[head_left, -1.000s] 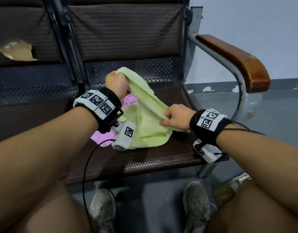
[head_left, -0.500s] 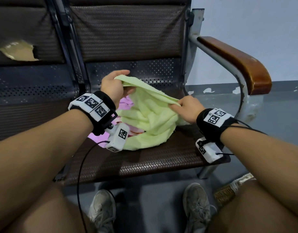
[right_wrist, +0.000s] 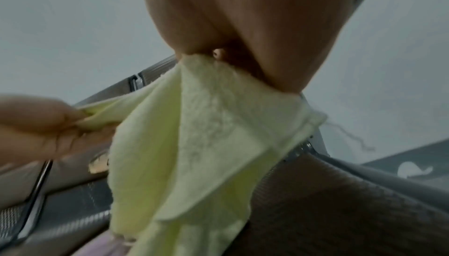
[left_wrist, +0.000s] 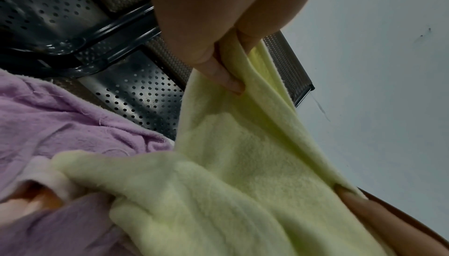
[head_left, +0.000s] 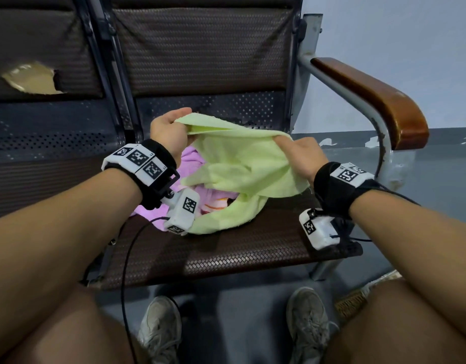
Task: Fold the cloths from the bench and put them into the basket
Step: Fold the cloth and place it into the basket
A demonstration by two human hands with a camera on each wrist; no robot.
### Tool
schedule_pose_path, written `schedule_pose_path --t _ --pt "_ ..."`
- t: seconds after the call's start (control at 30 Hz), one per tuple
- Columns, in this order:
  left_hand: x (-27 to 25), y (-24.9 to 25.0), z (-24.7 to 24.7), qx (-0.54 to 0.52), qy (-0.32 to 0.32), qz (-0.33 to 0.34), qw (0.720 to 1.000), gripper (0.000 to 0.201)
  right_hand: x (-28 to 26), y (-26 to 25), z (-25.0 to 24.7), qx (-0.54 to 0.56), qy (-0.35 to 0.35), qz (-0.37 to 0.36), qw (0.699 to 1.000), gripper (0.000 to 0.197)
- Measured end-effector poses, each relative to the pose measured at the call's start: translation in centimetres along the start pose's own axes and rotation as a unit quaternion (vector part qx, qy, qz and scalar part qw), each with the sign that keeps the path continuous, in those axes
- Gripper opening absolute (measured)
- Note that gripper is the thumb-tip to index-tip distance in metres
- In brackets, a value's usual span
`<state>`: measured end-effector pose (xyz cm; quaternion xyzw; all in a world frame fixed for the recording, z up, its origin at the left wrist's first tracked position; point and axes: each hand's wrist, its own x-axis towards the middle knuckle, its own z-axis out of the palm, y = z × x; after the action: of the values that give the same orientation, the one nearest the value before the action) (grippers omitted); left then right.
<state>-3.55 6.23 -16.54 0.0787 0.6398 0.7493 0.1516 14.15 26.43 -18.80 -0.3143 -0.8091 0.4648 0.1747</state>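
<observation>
A light green cloth [head_left: 242,164] hangs stretched between both hands above the bench seat [head_left: 226,253]. My left hand [head_left: 171,130] pinches its far left corner, thumb and fingers closed on the edge [left_wrist: 228,68]. My right hand [head_left: 297,153] grips the right edge, and the cloth [right_wrist: 194,145] drops from its curled fingers. The lower part of the green cloth still lies on the seat. A purple cloth [head_left: 190,164] lies crumpled beneath it, with a pale pink and orange cloth [head_left: 216,203] partly hidden underneath. No basket shows in any view.
The bench has a woven brown backrest [head_left: 205,48] and a wooden armrest [head_left: 379,101] on the right. The neighbouring seat's backrest has a torn patch [head_left: 32,77]. My knees and shoes [head_left: 161,329] are below the seat's front edge, on grey floor.
Both hands have lifted and drawn apart, spreading the green cloth's top edge. The right hand moved up and to the right; the left hand shifted its hold to the corner.
</observation>
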Motion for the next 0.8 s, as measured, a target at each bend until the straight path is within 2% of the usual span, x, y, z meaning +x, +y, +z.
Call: schedule_pose_path --t 0.03,0.1,0.17,0.2,0.3,0.4,0.5,0.63,0.73,0.8 --pt "0.1 0.0 -0.1 -0.002 0.006 -0.004 1.0 0.037 -0.1 0.4 -0.2 -0.072 -0.003 -0.034 0.997 0.051" --pt "0.4 -0.1 -0.4 0.007 0.031 -0.013 0.999 0.041 -0.3 1.2 -0.4 -0.225 -0.051 -0.09 0.969 0.048" --pt "0.7 -0.5 -1.0 0.03 0.064 -0.015 0.997 0.042 -0.6 1.9 -0.3 -0.308 -0.123 -0.111 0.937 0.032" --pt "0.9 -0.7 -1.3 0.049 0.074 -0.013 0.996 0.042 -0.6 2.2 -0.3 -0.326 -0.144 -0.112 0.928 0.032" --pt "1.4 -1.3 -2.2 0.095 0.075 -0.004 0.993 0.045 -0.5 2.3 -0.3 -0.36 -0.135 -0.117 0.916 0.057" --pt "1.9 -1.6 -3.0 0.11 0.063 -0.016 0.992 0.043 -0.4 2.6 -0.9 -0.329 -0.104 -0.112 0.932 0.053" --pt "1.7 -1.9 -3.4 0.169 -0.001 -0.035 0.985 0.036 -0.4 3.0 -1.7 -0.282 -0.077 -0.115 0.949 0.04" --pt "1.1 -1.7 -3.3 0.195 -0.025 -0.112 0.974 0.027 0.2 3.1 -2.5 -0.221 -0.008 -0.113 0.969 0.039" --pt "0.6 -1.2 -3.2 0.22 -0.03 -0.157 0.962 0.035 0.1 2.8 -2.6 -0.152 -0.028 -0.106 0.982 0.033" --pt "0.7 -1.0 -3.2 0.191 -0.022 -0.125 0.973 0.039 -0.1 2.3 -2.9 -0.15 -0.062 -0.104 0.981 0.042"
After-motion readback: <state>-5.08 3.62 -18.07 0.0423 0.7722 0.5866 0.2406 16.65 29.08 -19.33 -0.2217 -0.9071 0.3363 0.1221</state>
